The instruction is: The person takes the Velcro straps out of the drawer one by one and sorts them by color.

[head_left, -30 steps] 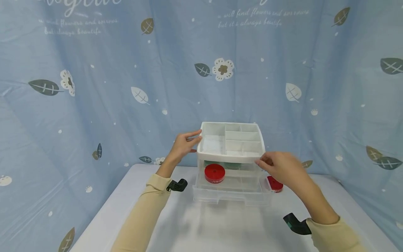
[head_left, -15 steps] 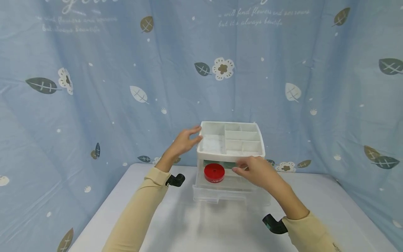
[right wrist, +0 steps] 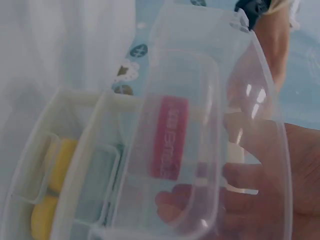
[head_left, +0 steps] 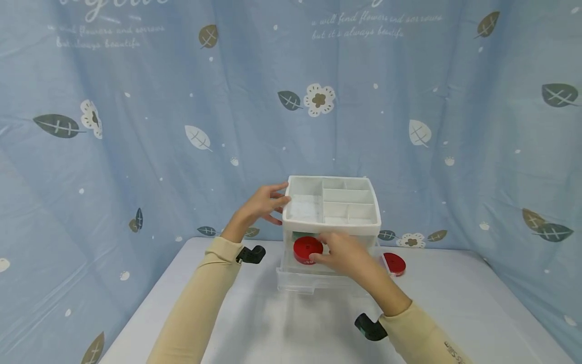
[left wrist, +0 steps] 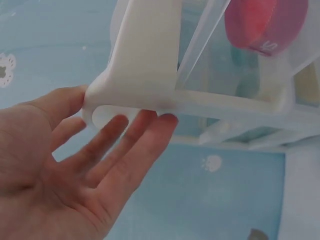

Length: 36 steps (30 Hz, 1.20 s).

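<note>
Fingers of the right hand (head_left: pixel 346 254) bend about the right edge of a red disc (head_left: pixel 305 246), the thumb in front; whether this grip holds the disc cannot be told. The disc, lettered on its side, sits in the clear drawer (head_left: pixel 294 282) pulled out below the white top of a drawer unit (head_left: pixel 332 227). Against that unit's left side the left hand (head_left: pixel 263 203) rests its fingertips, a loose grip with fingers spread. Yellow pieces (right wrist: pixel 63 166) show in another compartment. A second red disc (head_left: pixel 394 264) lies on the white surface (head_left: pixel 436 303) to the right, before a blue curtain (head_left: pixel 245 76).
</note>
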Tool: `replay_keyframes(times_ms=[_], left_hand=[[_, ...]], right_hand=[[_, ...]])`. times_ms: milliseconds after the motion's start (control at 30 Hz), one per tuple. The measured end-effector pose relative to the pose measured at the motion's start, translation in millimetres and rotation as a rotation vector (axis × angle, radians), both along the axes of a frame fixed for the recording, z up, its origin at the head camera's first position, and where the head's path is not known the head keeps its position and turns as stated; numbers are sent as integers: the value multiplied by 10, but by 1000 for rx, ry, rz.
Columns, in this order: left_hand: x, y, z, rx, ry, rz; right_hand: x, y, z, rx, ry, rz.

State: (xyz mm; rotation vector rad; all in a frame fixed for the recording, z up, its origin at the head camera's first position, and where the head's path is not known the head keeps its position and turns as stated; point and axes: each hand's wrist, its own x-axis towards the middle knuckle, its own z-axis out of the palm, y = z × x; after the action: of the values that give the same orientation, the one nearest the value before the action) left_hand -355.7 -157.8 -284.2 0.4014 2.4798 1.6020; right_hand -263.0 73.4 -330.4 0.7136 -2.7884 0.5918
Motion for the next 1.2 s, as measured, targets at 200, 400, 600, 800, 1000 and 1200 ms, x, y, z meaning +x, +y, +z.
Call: replay_keyframes(times_ms=[200,400,600,800,1000,1200], left_hand=[[10,5,-9,5,-15,11],[12,0,-33,17,-9,12],[12,-2,-31,14,2,11],[-9,-13,-44,12,5,9],[-11,-10,-60,14,10,7],[-12,-3,-66,14,7,9]], right_hand=[[11,-115,-22,19,-17,-5],[-14,-196,-57,44,-42,4],[-25,-254,-56,99,-34,43],[-47,-277,-29,180,-72,89],[-60,-289,-31,252,-35,110],[-40,-290,-12,283,-54,81]])
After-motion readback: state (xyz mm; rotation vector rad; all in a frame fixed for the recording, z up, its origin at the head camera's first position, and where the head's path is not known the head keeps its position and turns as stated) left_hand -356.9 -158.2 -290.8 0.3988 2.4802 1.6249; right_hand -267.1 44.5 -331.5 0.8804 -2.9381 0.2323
